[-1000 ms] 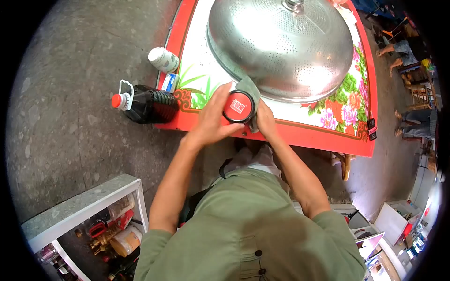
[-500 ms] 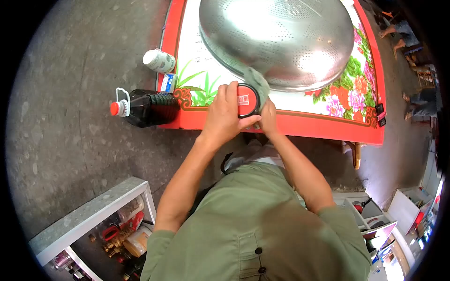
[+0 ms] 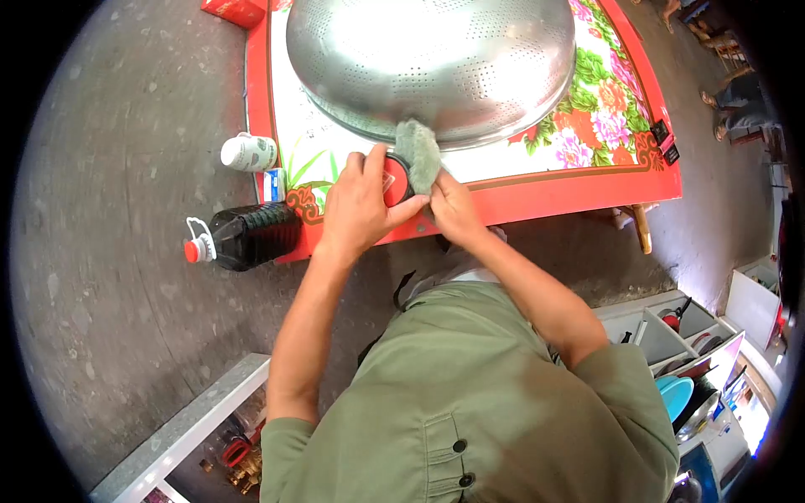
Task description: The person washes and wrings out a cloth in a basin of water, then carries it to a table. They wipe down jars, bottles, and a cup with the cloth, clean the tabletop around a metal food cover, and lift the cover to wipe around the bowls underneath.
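My left hand (image 3: 354, 205) is wrapped round a container with a black rim and a round red top (image 3: 393, 180), tilted so the top faces up. Its thumb reaches across the near edge. In my right hand (image 3: 455, 208) is a grey-green cloth (image 3: 418, 153), pressed against the container's right side. The fingertips behind the cloth are partly hidden. Both hands are over the near edge of the table (image 3: 545, 201). Just beyond them, a large perforated steel colander (image 3: 436, 71) lies upside down on the flowered tabletop.
At the table's left edge are a white cup-like container (image 3: 249, 153), a small blue-and-white box (image 3: 274, 185) and a big dark bottle with a red cap (image 3: 256, 236). A glass-fronted cabinet (image 3: 189, 427) is low on the left. Open shelves (image 3: 671, 331) are at lower right. People's legs (image 3: 738, 105) show far right.
The view has shifted, so the table and colander sit further left. My right hand has turned out beside the container, and more of the cloth shows along its side.
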Action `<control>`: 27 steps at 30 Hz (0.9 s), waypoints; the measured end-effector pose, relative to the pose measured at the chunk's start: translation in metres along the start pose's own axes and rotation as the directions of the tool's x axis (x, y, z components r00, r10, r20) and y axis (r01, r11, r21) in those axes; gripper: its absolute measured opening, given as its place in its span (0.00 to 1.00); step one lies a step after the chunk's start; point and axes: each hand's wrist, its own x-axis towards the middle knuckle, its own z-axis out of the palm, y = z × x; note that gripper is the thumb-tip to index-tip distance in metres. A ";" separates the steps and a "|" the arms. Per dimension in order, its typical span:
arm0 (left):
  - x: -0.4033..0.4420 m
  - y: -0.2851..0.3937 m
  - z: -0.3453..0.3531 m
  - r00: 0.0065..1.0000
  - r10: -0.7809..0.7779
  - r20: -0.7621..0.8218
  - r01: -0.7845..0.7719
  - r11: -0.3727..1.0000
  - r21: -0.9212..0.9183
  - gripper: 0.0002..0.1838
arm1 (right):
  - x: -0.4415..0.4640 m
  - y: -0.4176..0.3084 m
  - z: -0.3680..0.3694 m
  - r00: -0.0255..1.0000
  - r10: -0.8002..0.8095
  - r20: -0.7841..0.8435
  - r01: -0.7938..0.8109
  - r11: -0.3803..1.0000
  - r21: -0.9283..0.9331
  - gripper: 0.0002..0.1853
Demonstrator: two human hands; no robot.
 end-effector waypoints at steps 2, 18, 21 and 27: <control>-0.005 0.008 0.001 0.999 -0.045 0.013 0.045 0.999 0.006 0.47 | -0.010 -0.009 -0.005 0.926 0.364 0.095 -0.376 0.900 0.219 0.16; 0.013 -0.013 -0.030 0.950 0.196 0.242 -0.214 0.975 0.051 0.45 | 0.018 -0.001 -0.007 0.966 0.143 0.216 -0.152 0.988 0.023 0.21; 0.005 -0.011 -0.017 0.991 -0.018 0.131 0.012 0.999 0.045 0.44 | 0.006 -0.010 0.010 0.978 -0.061 0.199 0.074 0.995 -0.062 0.23; -0.012 -0.036 -0.019 0.994 -0.030 0.101 0.038 0.996 -0.078 0.61 | 0.011 0.043 0.019 0.970 -0.062 0.233 0.095 0.986 -0.137 0.24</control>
